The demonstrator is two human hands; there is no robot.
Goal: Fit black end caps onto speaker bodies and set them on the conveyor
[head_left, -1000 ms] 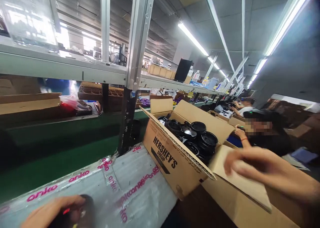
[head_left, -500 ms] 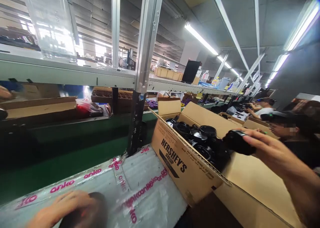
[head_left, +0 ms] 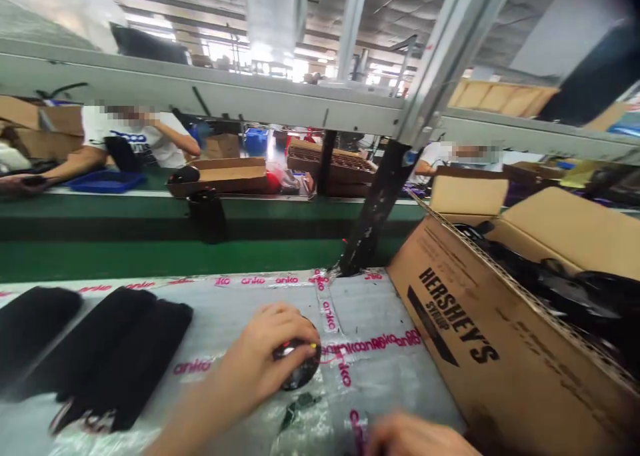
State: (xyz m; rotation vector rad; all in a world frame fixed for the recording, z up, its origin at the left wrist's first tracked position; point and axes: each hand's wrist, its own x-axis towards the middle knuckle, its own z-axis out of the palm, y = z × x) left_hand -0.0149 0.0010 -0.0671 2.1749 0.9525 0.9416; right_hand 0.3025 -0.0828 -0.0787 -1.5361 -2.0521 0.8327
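My left hand [head_left: 273,349] is closed around a round, glossy black part [head_left: 303,371] over the plastic-wrapped table top. Near my thumb on that part there is a small yellow spot, and a thin reddish wire seems to run out beside it. At the bottom edge, my right hand [head_left: 417,437] is smeared by motion and partly cut off, so its fingers and anything in them cannot be made out. To the left of my left hand lie several long black pieces [head_left: 135,356], side by side on the table.
A cardboard box [head_left: 450,309] printed HERSHEY'S SYRUP stands open at the right, with black parts [head_left: 565,289] inside. Behind the table runs a green conveyor belt [head_left: 150,259], with a black post [head_left: 373,209] in front. Two people sit across it. An overhead shelf [head_left: 280,96] spans the view.
The view has swung left. My right hand, which held a black part over the box, is now low at the bottom edge. My left hand now shows closed on the round part.
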